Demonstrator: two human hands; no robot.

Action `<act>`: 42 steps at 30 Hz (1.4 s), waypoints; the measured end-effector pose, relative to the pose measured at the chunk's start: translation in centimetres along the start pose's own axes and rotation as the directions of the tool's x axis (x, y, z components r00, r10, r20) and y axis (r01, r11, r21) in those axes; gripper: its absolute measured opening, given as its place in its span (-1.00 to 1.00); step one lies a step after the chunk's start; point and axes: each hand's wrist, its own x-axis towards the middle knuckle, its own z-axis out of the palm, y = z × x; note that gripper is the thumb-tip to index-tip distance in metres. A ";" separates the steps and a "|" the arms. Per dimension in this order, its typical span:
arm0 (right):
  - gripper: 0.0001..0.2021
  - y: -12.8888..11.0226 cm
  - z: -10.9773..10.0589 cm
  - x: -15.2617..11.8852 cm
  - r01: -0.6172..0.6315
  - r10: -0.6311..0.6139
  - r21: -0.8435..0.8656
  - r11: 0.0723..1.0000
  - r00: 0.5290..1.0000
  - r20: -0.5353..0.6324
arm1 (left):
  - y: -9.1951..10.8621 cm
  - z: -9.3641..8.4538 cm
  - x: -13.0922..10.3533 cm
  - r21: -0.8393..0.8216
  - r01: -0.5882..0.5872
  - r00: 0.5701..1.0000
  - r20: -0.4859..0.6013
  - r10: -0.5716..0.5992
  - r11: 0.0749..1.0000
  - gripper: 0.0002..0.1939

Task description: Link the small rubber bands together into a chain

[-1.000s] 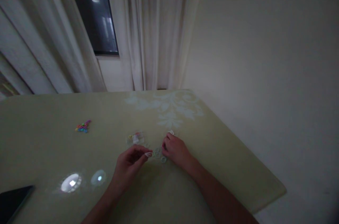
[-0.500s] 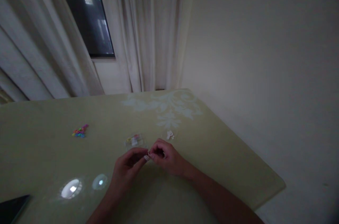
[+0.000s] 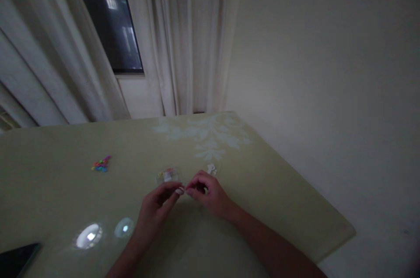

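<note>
My left hand (image 3: 158,208) pinches a small whitish piece (image 3: 180,191) between thumb and forefinger, above the table. Close to its right, the thumb and forefinger of my right hand (image 3: 210,194) are pinched together near that piece; what they hold is too small to make out. Just beyond my left fingers lies a clear plastic box (image 3: 168,174) with yellow, reddish and white bits inside. Several small white pieces (image 3: 211,168) lie behind my right hand, partly covered by it.
A pile of small colourful pieces (image 3: 101,164) lies left on the pale green table (image 3: 59,190). A dark flat device (image 3: 19,258) is at the near left corner. Curtains (image 3: 183,37) and a wall bound the table's far and right sides.
My fingertips have parted slightly, the right ones a little to the right of the whitish piece. The view has shifted slightly.
</note>
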 end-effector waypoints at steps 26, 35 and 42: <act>-0.93 1.4 -1.3 0.8 -0.011 -0.009 -0.190 0.982 0.995 -0.102 | 0.8 -5.7 2.0 0.897 -0.158 0.947 0.256 -0.196 0.413 -0.58; -0.90 2.1 -3.7 1.3 -0.045 0.108 -0.534 0.845 0.990 0.088 | 2.4 -4.2 1.4 0.930 -0.223 0.925 0.296 -0.238 0.291 -0.59; -0.86 1.5 -6.2 1.2 -0.022 0.137 -0.528 0.849 0.974 0.179 | 1.7 -4.1 1.0 0.931 -0.196 0.940 0.267 -0.212 0.307 -0.39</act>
